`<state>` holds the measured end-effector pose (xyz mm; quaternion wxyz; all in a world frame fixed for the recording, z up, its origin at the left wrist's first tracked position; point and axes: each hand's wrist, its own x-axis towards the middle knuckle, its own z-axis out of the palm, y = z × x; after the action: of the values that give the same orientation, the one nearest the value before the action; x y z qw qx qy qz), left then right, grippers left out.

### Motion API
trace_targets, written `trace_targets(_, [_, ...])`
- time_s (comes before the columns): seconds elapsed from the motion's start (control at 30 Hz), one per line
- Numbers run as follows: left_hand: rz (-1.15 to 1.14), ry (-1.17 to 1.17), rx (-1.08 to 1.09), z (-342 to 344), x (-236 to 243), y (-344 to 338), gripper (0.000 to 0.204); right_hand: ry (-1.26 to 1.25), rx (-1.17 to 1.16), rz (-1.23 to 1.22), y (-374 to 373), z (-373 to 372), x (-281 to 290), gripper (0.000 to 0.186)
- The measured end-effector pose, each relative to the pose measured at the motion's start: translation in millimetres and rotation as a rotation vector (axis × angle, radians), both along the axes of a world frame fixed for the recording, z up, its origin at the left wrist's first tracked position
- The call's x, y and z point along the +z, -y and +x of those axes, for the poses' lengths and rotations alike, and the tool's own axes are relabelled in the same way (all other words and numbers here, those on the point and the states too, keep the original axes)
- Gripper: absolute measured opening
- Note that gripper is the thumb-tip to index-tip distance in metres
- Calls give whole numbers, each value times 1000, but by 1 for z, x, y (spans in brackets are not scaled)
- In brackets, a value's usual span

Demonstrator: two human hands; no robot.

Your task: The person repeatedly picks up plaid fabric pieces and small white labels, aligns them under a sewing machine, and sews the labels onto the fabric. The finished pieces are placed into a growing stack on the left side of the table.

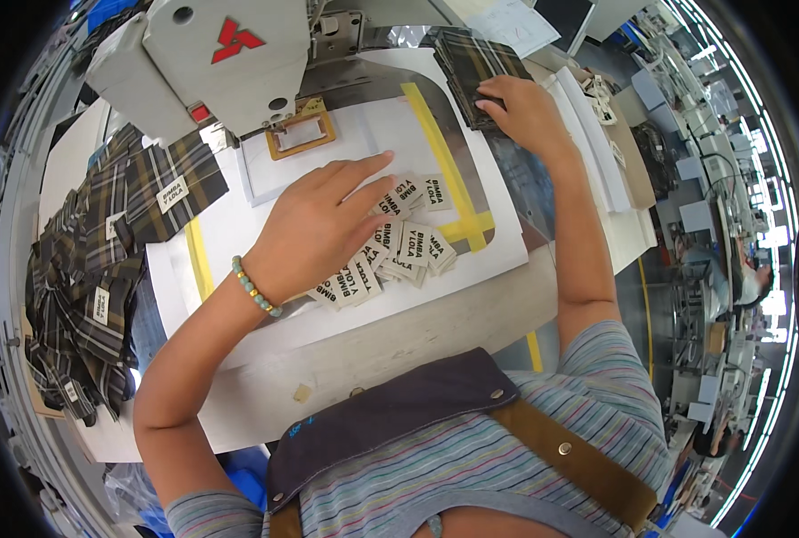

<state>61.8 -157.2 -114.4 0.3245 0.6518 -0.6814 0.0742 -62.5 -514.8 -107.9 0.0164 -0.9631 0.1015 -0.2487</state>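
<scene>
My left hand [323, 220] hovers over a loose pile of small cream fabric labels [413, 247] with dark printing. Its fingers are spread and hold nothing that I can see; the palm side is hidden. At the far right my right hand [529, 117] reaches to a stack of dark plaid fabric pieces [471, 63]. Thumb and fingers close on the stack's near right part; how many layers they pinch cannot be told. Beyond the left hand, the sewing machine head [229, 67] stands over a small tan rectangular clamp frame [303, 134].
Plaid pieces with labels attached [121, 233] hang in a heap over the table's left side. Yellow tape [435, 152] marks the white work sheet [498, 224]. White boards and a carton [628, 134] stand at the right. People sit at machines in the distant right.
</scene>
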Motion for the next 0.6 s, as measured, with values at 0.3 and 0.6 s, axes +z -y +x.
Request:
trace_targets(0.3, [65,-80,-17,0,-5,-4,36,-59,-75,462,36,0,1,28])
trace_targets(0.6, [101,-155,-47,-1,-3,1,41,47,-10,381,29,-2,36,25])
